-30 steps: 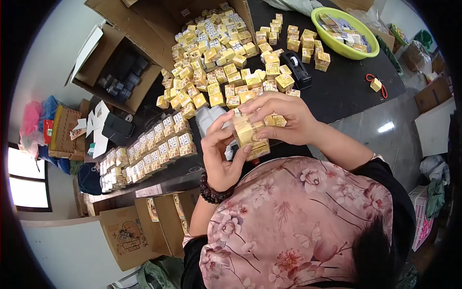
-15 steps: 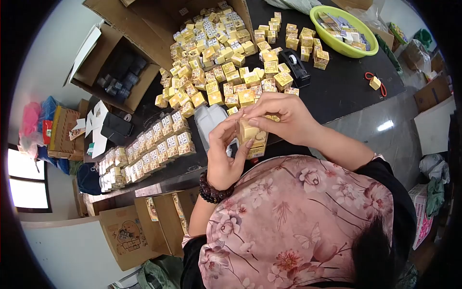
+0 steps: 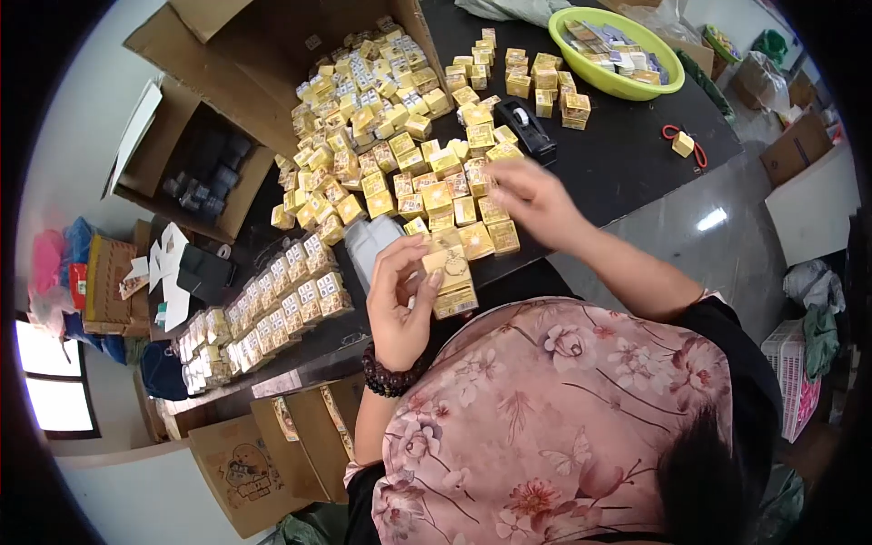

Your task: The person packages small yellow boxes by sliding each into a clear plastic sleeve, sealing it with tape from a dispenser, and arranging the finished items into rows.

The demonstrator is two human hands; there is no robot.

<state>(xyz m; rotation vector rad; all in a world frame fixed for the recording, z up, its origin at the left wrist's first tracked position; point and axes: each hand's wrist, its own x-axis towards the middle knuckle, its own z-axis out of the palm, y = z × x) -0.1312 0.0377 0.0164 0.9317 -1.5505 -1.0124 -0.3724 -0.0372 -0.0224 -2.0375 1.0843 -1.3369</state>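
You work at a black table (image 3: 636, 154) on a grey floor, with an open brown cardboard carton (image 3: 272, 54) spilling small yellow cardboard boxes (image 3: 363, 118). Your left hand (image 3: 400, 300) closes around a stack of yellow boxes (image 3: 451, 277) just below that spill. Your right hand (image 3: 531, 200), fingers loosely spread, touches loose boxes at its near edge.

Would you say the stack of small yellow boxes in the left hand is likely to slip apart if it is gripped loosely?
Probably: the stack looks like separate glossy cartons, pinched only by the left hand. They seem light and stiff.
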